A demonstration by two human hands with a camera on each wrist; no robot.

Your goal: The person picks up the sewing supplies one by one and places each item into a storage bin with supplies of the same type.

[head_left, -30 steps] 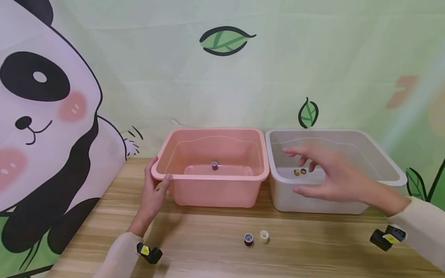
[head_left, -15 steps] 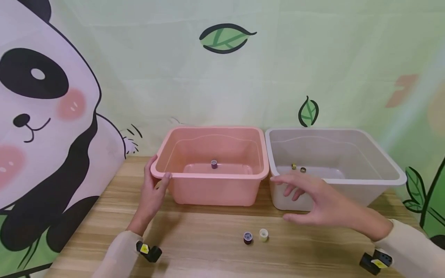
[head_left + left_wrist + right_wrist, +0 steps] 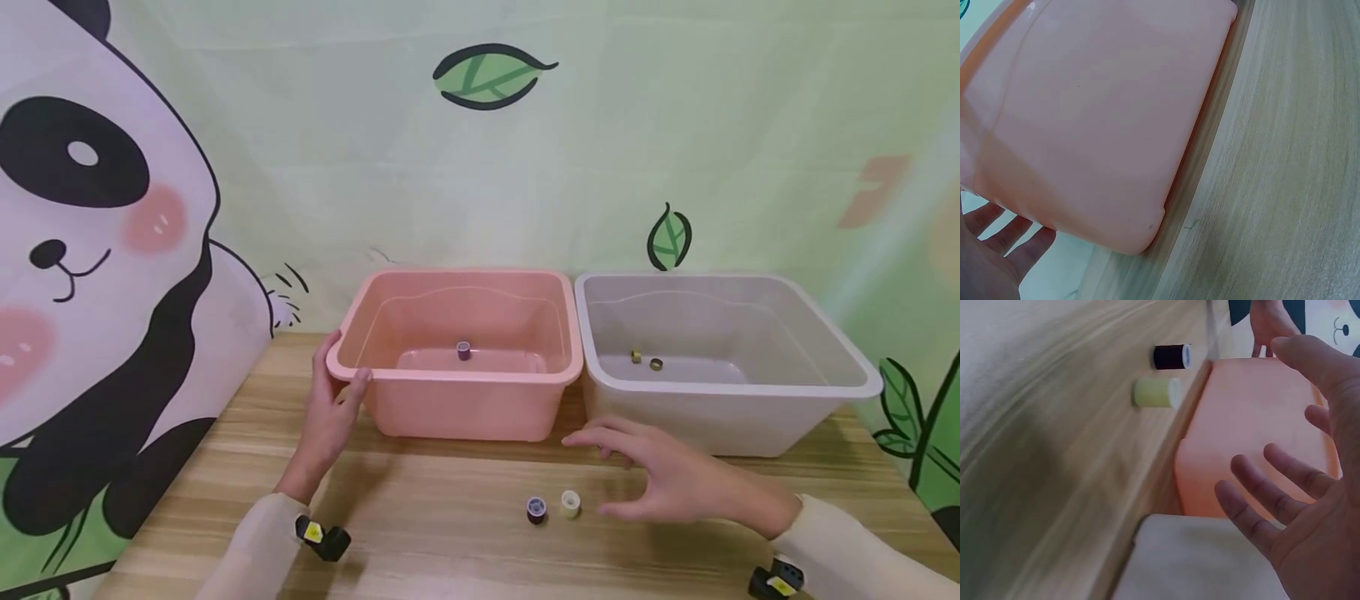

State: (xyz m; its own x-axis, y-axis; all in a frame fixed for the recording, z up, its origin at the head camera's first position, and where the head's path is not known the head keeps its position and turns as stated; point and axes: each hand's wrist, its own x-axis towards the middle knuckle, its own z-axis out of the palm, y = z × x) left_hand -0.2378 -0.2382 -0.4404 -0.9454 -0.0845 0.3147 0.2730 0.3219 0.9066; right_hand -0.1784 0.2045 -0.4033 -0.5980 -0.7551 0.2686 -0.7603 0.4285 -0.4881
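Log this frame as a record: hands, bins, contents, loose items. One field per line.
left_hand: left hand holds the near left corner of the pink bin
right_hand: right hand holds nothing, fingers apart, nearest the pale yellow spool
bins: pink bin left, gray bin right, side by side
pink_contents: one purple spool
gray_contents: yellow piece, brownish ring; exact type unclear
loose_on_table: dark spool and pale yellow spool, both upright, in front of the bins
surface: wood-grain table
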